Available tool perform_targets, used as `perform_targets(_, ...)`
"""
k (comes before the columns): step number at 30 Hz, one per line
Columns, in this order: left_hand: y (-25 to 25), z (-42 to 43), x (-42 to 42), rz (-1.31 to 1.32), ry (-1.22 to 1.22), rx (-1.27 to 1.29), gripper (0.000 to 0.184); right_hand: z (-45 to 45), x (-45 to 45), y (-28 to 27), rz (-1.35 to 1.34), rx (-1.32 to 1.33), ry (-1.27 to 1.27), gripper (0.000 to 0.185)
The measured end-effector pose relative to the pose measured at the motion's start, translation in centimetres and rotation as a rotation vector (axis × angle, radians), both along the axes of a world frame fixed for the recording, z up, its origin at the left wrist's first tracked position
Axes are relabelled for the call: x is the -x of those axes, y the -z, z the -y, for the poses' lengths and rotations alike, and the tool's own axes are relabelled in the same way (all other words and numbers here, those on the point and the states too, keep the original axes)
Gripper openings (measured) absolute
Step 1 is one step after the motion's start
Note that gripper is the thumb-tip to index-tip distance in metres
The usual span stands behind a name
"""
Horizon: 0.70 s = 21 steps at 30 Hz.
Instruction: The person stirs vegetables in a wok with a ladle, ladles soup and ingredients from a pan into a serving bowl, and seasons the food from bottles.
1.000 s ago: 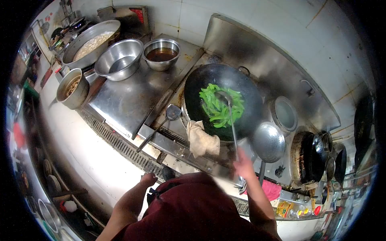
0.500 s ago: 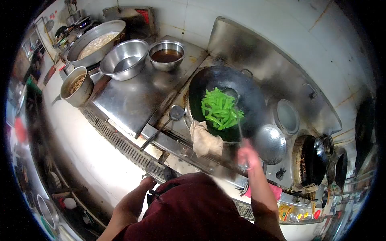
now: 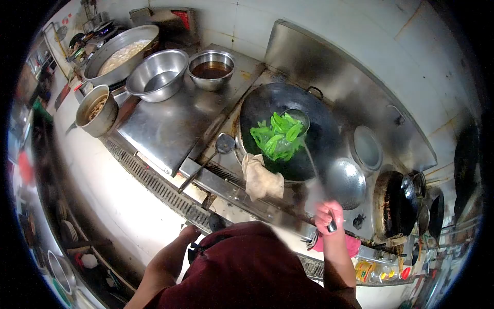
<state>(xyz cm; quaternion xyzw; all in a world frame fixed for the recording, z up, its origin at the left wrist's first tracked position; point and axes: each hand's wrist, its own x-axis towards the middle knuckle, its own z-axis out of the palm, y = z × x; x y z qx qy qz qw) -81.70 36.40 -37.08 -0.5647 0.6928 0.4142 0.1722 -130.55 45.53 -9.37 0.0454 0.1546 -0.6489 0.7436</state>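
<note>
My right hand (image 3: 329,216) is closed round the handle of a long-handled ladle (image 3: 315,164). The ladle's bowl lies inside the black wok (image 3: 327,121), against a heap of green pods (image 3: 278,138) that look like snap peas. A folded beige cloth (image 3: 262,176) hangs over the wok's near rim. My left hand (image 3: 190,233) is low at the stove's front edge, beside a dark knob-like part (image 3: 216,222). Its fingers are mostly hidden, so its grip is unclear.
A wok spatula (image 3: 224,144) rests left of the wok, and a perforated strainer (image 3: 346,184) lies to the right. Steel bowls (image 3: 157,77), one with brown liquid, stand at the back left near a large pan (image 3: 121,54) and a small pot (image 3: 96,110). Oil bottles (image 3: 383,273) stand lower right.
My right hand has moved down and right, drawing the ladle's handle back. The green pods have shifted and bunched nearer the ladle's bowl. My left hand stays about where it was.
</note>
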Motion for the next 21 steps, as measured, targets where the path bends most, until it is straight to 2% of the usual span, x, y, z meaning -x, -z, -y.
perform_targets(1,-0.4,0.0,0.1,0.007,0.027,-0.007,0.040,-0.2,0.1,-0.7,-0.065,-0.020,-0.010,0.057)
perform_targets(3,1.3,-0.3,-0.3,0.013,0.030,0.006,0.039,-0.1,0.0,-2.2,-0.508,-0.050,0.048,0.054)
perform_targets(4,1.6,-0.2,-0.4,0.020,0.028,0.019,0.039,-0.1,0.0,-2.8,-0.644,-0.082,0.061,0.063)
perform_targets(5,2.0,0.0,-0.4,0.019,0.034,0.019,0.039,-0.1,-0.3,-3.3,-0.644,-0.084,0.067,0.063)
perform_targets(7,2.2,0.3,-0.2,0.016,0.056,0.022,0.039,0.2,-1.4,-4.1,-1.263,-0.213,0.086,0.073)
perform_targets(9,1.9,1.1,0.3,0.011,0.078,0.013,0.040,0.0,-1.8,-4.1,-1.480,-0.204,0.088,0.075)
perform_targets(11,3.1,1.3,0.1,0.006,0.101,0.005,0.041,-0.7,-2.0,-4.2,-1.886,-0.303,-0.024,0.072)
perform_targets(12,4.6,1.6,-0.1,0.018,0.109,0.006,0.041,-1.0,-2.2,-4.3,-1.885,-0.308,-0.018,0.072)
perform_targets(14,5.1,1.9,0.2,0.027,0.121,0.009,0.042,-1.6,-2.3,-4.6,-1.694,-0.331,-0.212,0.072)
perform_targets(15,5.3,1.9,0.2,0.018,0.102,0.017,0.041,-1.9,-2.2,-4.0,-1.694,-0.333,-0.209,0.072)
perform_targets(17,5.0,2.0,0.4,0.008,0.081,0.025,0.041,-2.0,-2.0,-2.4,-1.441,-0.309,-0.307,0.072)
perform_targets(19,4.5,2.0,0.8,0.039,0.045,-0.031,0.042,-1.6,-1.4,-0.3,-1.497,-0.365,-0.381,0.071)
perform_targets(20,5.7,1.9,0.5,0.039,0.045,-0.031,0.042,-1.3,-0.8,2.0,-1.807,-0.322,-0.365,0.071)
perform_targets(21,8.4,1.7,-0.3,0.039,0.128,0.004,0.043,-0.7,-1.2,1.7,-2.058,-0.320,-0.409,0.072)
